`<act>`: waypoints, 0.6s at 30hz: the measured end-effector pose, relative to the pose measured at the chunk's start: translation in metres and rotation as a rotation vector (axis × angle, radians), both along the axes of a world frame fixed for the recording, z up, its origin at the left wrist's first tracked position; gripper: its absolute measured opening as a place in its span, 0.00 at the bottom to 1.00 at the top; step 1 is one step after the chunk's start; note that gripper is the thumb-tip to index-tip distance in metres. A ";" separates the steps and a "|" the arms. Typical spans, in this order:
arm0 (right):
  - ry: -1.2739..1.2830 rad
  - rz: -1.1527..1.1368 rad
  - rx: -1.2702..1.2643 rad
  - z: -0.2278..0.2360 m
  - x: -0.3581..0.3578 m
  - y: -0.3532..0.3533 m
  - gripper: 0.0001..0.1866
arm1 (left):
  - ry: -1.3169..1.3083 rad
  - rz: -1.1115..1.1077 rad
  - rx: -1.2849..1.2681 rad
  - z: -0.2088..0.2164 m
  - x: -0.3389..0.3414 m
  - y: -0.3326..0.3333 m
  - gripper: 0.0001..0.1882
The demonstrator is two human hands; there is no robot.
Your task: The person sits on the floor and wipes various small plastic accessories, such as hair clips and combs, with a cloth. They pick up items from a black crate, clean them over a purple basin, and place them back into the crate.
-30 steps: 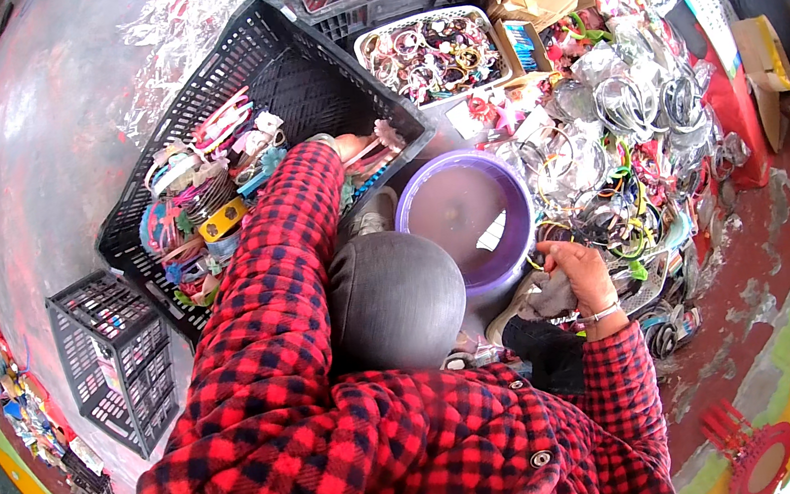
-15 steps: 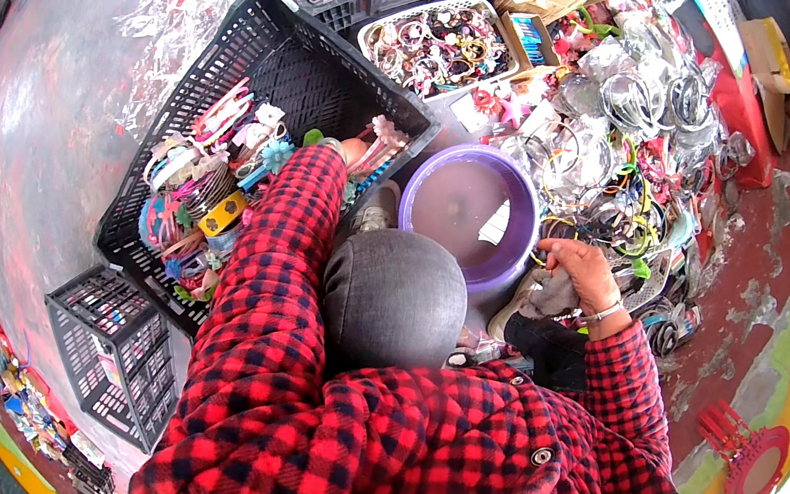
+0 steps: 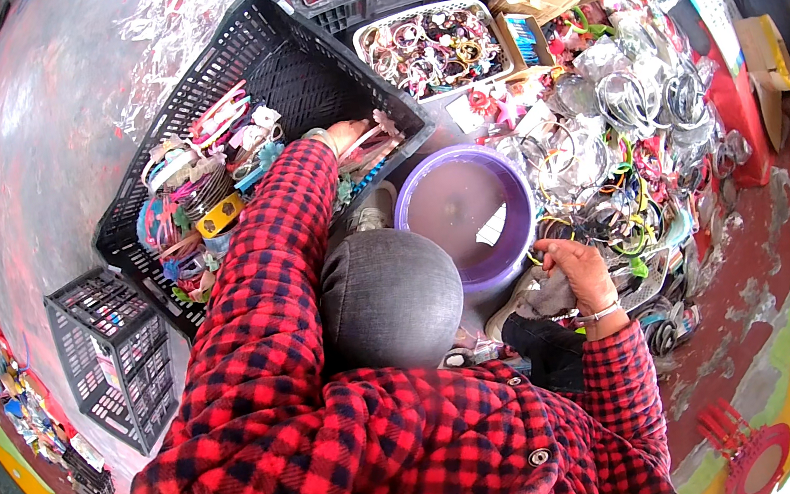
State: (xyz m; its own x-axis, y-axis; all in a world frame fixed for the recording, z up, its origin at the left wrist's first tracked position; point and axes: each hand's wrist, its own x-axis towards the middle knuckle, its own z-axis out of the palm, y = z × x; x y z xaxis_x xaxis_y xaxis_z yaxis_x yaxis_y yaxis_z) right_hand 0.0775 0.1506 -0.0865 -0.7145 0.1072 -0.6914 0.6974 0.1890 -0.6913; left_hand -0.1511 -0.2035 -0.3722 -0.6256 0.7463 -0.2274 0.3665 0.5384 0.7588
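My left hand point(image 3: 347, 134) reaches into the black plastic crate point(image 3: 228, 30), beside thin hair headbands point(image 3: 383, 146) in its near right corner. Its fingertips are lost among them, so I cannot see whether it grips one. More colourful headbands point(image 3: 221, 120) are heaped in the left part of the crate, along with a yellow band point(image 3: 220, 216). My right hand point(image 3: 578, 272) hangs just off the right rim of a purple basin point(image 3: 472, 280) of cloudy water. Its thumb and forefinger are pinched together; whatever is between them is too small to name.
Beyond the basin stands a white basket point(image 3: 434, 92) full of hair accessories. Bagged headbands point(image 3: 632, 102) pile up on the right. A smaller black crate point(image 3: 118, 357) is at the left, and my grey-clad knee point(image 3: 392, 298) lies between my arms.
My left hand has shifted slightly further into the crate's right corner and more of it shows. The right hand keeps its pinch beside the basin. The view has moved slightly.
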 end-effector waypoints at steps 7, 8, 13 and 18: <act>-0.003 0.026 0.014 0.002 -0.003 -0.001 0.13 | -0.741 0.494 0.025 -0.017 -0.003 -0.007 0.31; 0.000 0.025 0.017 0.002 -0.002 -0.002 0.14 | -0.720 0.512 0.032 0.011 0.000 -0.004 0.31; 0.003 0.027 -0.005 0.002 -0.002 -0.001 0.13 | -0.783 0.436 -0.071 0.074 0.001 0.010 0.24; -0.002 0.031 -0.008 0.002 -0.002 -0.001 0.14 | 0.132 -0.198 0.067 0.018 0.008 0.005 0.18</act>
